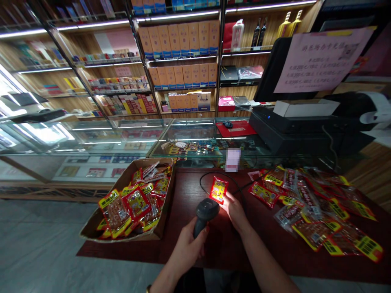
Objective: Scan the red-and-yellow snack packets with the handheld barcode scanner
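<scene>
Head view: left hand (187,244) has its fingers wrapped tight around the grip of a black barcode scanner (205,215), head aimed forward at a small red snack packet (218,189). Right hand (235,209) pinches that packet by its lower edge between thumb and fingertips, tilted up toward the scanner head; packet is lit bright by the scan light and sits just beyond the fingertips, near the middle of the bench (220,244). Scanner cable (204,183) loops toward the far edge. Cardboard box (166,203) of similar packets hangs over the bench's left edge; loose pile of packets (314,211) covers the right half. Beyond the far edge: glass display counter (128,138), black register (293,130), stocked wall shelves (180,57).
</scene>
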Demonstrator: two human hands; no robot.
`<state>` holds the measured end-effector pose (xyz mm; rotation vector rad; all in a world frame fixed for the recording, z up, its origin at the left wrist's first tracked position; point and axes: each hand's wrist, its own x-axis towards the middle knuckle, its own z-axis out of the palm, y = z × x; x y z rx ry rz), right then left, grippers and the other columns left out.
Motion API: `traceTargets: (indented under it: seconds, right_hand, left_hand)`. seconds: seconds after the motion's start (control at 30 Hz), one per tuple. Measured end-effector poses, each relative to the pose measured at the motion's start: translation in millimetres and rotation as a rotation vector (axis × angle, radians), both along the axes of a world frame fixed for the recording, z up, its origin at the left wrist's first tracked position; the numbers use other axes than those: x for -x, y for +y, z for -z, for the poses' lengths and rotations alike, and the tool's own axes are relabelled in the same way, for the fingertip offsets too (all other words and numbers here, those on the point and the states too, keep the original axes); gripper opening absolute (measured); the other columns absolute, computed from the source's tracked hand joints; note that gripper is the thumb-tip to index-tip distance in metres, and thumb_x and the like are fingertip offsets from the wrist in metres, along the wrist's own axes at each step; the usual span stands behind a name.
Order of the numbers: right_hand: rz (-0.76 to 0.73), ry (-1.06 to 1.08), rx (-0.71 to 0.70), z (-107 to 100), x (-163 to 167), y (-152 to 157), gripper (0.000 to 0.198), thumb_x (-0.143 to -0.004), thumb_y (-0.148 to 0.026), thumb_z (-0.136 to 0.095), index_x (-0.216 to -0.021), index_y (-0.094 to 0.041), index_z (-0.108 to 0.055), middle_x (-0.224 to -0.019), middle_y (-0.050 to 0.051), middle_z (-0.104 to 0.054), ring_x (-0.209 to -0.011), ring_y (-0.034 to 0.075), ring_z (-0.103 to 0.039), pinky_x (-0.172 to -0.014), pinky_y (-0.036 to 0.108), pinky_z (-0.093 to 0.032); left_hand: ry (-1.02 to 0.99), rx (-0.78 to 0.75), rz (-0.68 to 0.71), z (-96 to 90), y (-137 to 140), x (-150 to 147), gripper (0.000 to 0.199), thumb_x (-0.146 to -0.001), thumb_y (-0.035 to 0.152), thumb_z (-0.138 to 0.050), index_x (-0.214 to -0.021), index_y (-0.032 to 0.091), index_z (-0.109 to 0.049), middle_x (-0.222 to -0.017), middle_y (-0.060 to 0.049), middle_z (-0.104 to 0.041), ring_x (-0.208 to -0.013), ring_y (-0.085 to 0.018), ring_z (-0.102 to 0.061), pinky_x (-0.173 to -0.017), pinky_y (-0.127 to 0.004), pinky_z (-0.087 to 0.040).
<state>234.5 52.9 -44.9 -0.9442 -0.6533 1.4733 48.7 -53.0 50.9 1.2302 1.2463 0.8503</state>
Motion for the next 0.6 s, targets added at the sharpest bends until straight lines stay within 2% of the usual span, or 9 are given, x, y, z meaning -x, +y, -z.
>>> traceTargets:
  seconds: [0.13,0.27,0.6]
  right_hand:
    - [-0.002,0.008,-0.011,4.9,-0.8,0.1,0.040,-0.081,-0.048,-0.081,-0.113,-0.025,-0.074,-0.104,0.005,-0.081,-0.098,0.026,-0.076,-0.093,0.045,-0.059]
    - [-0.010,0.023,-0.010,2.7,-1.0,-2.0,0.031,-0.098,-0.037,-0.068,-0.121,-0.018,-0.067,-0.120,0.007,-0.072,-0.102,0.022,-0.071,-0.091,0.044,-0.059]
    - [-0.012,0.071,0.081,-2.0,-5.0,-1.9,0.035,-0.099,-0.037,-0.066,-0.129,-0.020,-0.062,-0.131,0.008,-0.065,-0.108,0.024,-0.068,-0.091,0.045,-0.059]
  left_hand:
    - [0.021,-0.009,0.018,-5.9,-5.8,4.6,0.038,-0.091,0.053,-0.061,-0.096,0.016,-0.062,-0.050,0.008,-0.051,-0.040,-0.009,-0.045,-0.041,-0.018,-0.036]
    - [0.024,0.023,0.026,-13.0,-5.8,6.6,0.036,-0.091,0.052,-0.061,-0.094,0.017,-0.061,-0.050,0.008,-0.052,-0.041,-0.009,-0.046,-0.042,-0.019,-0.038]
    - [0.010,0.059,0.042,-23.0,-1.8,3.7,0.035,-0.089,0.050,-0.064,-0.097,0.016,-0.060,-0.052,0.008,-0.054,-0.041,-0.009,-0.049,-0.043,-0.019,-0.041]
